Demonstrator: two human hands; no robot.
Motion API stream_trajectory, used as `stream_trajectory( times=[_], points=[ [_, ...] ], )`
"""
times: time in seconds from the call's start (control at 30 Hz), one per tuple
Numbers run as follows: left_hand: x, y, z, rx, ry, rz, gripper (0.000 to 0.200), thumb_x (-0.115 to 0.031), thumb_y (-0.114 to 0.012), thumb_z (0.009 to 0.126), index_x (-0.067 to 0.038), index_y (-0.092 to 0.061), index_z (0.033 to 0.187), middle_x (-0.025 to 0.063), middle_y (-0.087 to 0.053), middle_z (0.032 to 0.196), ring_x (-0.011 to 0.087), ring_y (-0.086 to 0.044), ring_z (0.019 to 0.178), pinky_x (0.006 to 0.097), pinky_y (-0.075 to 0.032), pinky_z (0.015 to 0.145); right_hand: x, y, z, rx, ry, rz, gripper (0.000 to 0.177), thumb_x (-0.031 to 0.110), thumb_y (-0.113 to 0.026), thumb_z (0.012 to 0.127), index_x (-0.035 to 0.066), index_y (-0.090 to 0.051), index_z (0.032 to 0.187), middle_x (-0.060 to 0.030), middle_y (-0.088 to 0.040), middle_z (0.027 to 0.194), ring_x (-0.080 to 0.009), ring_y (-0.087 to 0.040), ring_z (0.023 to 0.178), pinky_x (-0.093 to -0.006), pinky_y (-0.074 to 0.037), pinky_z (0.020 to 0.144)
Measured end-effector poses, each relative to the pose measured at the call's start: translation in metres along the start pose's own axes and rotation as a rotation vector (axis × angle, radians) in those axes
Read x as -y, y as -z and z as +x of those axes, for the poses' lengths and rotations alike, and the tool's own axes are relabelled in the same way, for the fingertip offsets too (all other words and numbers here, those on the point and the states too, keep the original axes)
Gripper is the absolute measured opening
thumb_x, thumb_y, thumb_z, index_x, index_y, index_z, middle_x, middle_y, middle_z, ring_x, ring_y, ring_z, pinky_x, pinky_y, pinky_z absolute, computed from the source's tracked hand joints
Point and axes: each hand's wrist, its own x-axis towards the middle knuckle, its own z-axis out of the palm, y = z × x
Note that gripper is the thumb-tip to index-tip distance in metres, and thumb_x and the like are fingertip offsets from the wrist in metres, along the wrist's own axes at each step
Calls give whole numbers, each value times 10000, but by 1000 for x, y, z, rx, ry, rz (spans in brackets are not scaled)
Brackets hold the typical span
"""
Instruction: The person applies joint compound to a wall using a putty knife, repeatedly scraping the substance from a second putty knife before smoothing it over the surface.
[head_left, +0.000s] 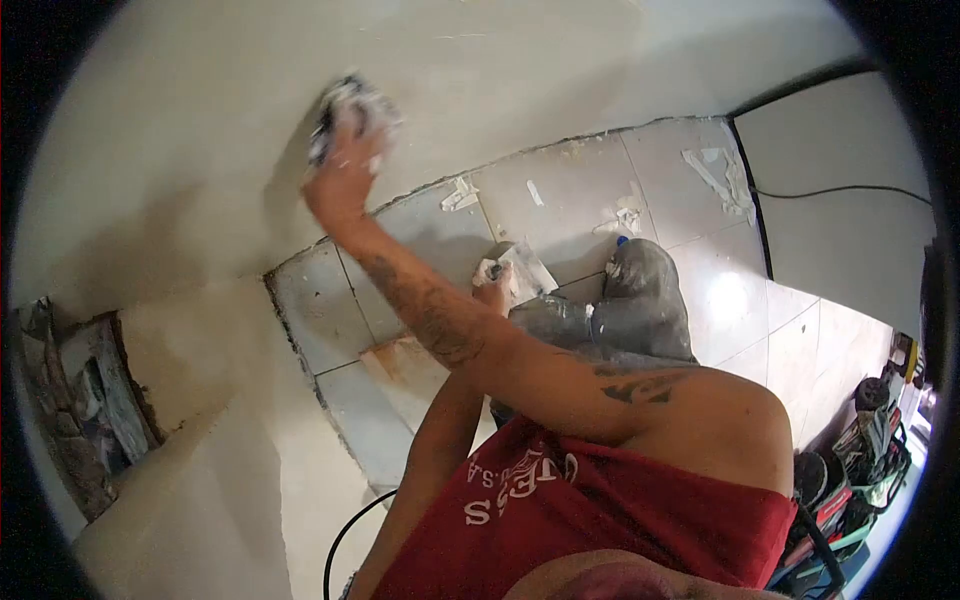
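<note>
My right hand, smeared by motion, is at the pale wall in the upper left. Its fingers are closed on a dark tool covered in white paste; the tool's exact shape is blurred. The tattooed right arm reaches across my body and over my left forearm. Near my knee, my left hand is closed on a flat, whitish plate with paste on it. White paste also coats the fingers of that hand.
Grey floor tiles run along the wall, with white scraps on them. A pale panel with a cable stands at right. Tools and bags lie lower right. A ragged opening shows at left; a black cable curves below.
</note>
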Motion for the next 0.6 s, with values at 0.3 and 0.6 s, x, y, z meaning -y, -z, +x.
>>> stream_trajectory(
  times=[0.3, 0.6],
  points=[
    [83, -40, 32, -582, -340, 351, 191, -149, -618, 756, 6, -507, 761, 63, -529, 675, 165, -472, 597, 307, -404, 583, -71, 81, -27, 87, 182, 39, 622, -103, -430, 608, -19, -350, 1219, -199, -433, 1154, -346, -377, 1127, -441, -271, 958],
    [29, -5, 13, -56, -201, -101, 204, -159, -626, 752, -8, -490, 746, 67, -514, 672, 155, -449, 605, 305, -394, 577, -139, 117, 97, -270, -125, 106, 715, -23, -460, 590, -80, -231, 1265, -290, -244, 1284, -419, -204, 1209, -448, -127, 1023]
  ],
)
